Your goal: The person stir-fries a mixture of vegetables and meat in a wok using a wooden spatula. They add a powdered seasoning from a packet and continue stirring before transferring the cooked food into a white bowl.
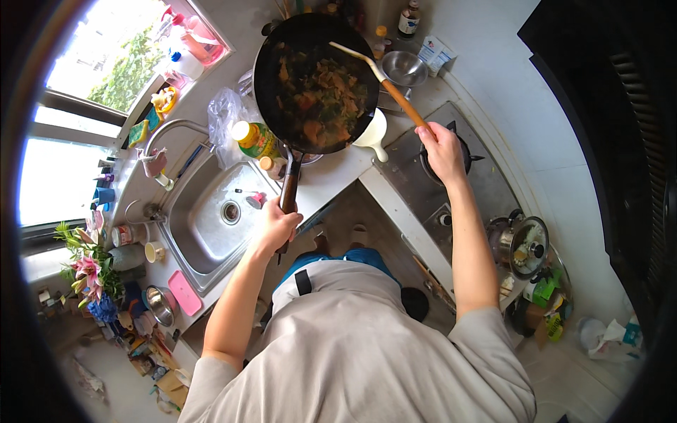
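My left hand (276, 226) grips the dark handle of a black wok (270, 79), which is tilted above the corner of the counter. Cooked food (328, 100), with brownish pieces and green bits, lies across the inside of the wok. In my right hand (443, 150) is a spatula (402, 100) with a wooden handle, its pale metal end reaching over the wok's right rim. A white bowl or ladle with a handle (376, 138) shows partly from beneath the wok's lower right side; the rest of it is hidden.
A gas burner (463, 153) is set in the stove to the right. Left of me is a steel sink (198, 232) with a curved faucet (177, 124). Bottles, including a yellow-capped one (256, 138), crowd the wok. A steel bowl (404, 69) sits behind; a lidded pot (521, 246) stands right.
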Demonstrator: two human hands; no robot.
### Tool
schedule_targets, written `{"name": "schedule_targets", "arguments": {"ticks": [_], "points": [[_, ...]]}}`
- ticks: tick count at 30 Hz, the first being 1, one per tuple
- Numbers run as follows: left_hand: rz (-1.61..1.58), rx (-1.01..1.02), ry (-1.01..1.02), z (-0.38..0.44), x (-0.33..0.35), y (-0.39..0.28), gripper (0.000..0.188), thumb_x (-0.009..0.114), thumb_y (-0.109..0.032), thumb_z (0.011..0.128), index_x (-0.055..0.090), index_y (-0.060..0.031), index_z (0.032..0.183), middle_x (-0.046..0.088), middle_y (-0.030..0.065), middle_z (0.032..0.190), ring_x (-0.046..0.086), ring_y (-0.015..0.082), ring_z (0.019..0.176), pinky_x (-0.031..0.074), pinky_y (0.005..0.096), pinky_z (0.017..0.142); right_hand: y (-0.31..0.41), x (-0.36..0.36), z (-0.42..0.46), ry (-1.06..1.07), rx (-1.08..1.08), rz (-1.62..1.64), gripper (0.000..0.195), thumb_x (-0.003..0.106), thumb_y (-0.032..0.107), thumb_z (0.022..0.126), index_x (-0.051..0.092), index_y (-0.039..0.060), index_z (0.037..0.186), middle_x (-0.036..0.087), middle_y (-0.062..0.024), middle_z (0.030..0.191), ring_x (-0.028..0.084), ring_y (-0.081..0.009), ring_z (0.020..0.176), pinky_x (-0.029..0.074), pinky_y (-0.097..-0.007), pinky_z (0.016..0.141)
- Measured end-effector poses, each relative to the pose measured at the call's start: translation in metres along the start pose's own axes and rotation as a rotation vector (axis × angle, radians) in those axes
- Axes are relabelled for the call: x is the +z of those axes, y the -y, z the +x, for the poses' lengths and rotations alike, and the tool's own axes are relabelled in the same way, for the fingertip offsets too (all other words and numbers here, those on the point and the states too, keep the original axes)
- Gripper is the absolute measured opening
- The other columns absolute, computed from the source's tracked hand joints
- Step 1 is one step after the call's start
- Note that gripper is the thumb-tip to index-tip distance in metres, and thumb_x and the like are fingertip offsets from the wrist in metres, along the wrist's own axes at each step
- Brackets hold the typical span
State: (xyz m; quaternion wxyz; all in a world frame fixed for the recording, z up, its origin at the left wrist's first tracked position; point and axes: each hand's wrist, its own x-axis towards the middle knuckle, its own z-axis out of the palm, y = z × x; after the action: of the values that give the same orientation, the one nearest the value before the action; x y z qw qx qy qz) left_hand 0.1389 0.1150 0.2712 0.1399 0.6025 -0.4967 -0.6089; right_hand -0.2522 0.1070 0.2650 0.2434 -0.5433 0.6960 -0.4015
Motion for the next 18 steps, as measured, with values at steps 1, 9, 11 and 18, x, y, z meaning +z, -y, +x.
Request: {"name": "schedule_targets", "arguments": {"ticks": [1, 9, 11, 18], "points": [[0.043, -0.001, -0.021, 0.005, 0.001, 0.002, 0.016, 0.067, -0.004, 0.082, 0.053, -0.0018, 0.090, 0.055, 0.0042, 0.058, 0.054, 0.0141, 0.045, 0.041, 0.0308, 0.044, -0.009, 0.002, 0.003, 0.005, 0.032, 0.018, 0.030, 0.061, 0.026, 0.102, 0.069, -0.0032, 0.100, 0.062, -0.0141, 0.070, 0.059, -0.0240, 0.063, 0.048, -0.0375, 0.063], [0.162, 0.058, -0.104, 0.023, 0.012, 0.006, 0.017, 0.069, -0.004, 0.083, 0.053, -0.0025, 0.087, 0.053, 0.0011, 0.059, 0.051, 0.0111, 0.044, 0.040, 0.0295, 0.042, -0.054, 0.024, 0.020, -0.005, 0.110, -0.018, 0.037, 0.060, 0.033, 0.101, 0.073, -0.0012, 0.099, 0.069, -0.0200, 0.079, 0.069, -0.0325, 0.075, 0.051, -0.0397, 0.070], [0.161, 0.057, -0.107, 0.027, 0.013, 0.010, 0.016, 0.069, -0.004, 0.083, 0.053, -0.0024, 0.087, 0.053, 0.0010, 0.059, 0.051, 0.0109, 0.044, 0.040, 0.0294, 0.042, -0.067, 0.030, 0.024, -0.027, 0.089, -0.011, 0.037, 0.060, 0.034, 0.100, 0.073, -0.0007, 0.099, 0.069, -0.0203, 0.080, 0.069, -0.0344, 0.076, 0.052, -0.0404, 0.070], [0.212, 0.037, -0.124, 0.040, 0.012, 0.018, 0.015, 0.068, -0.008, 0.083, 0.056, -0.0006, 0.089, 0.058, 0.0045, 0.061, 0.060, 0.0153, 0.050, 0.048, 0.0329, 0.051, -0.094, 0.038, 0.028, -0.048, 0.080, -0.088, 0.037, 0.061, 0.036, 0.100, 0.074, 0.0012, 0.100, 0.070, -0.0214, 0.083, 0.070, -0.0385, 0.082, 0.052, -0.0428, 0.072]]}}
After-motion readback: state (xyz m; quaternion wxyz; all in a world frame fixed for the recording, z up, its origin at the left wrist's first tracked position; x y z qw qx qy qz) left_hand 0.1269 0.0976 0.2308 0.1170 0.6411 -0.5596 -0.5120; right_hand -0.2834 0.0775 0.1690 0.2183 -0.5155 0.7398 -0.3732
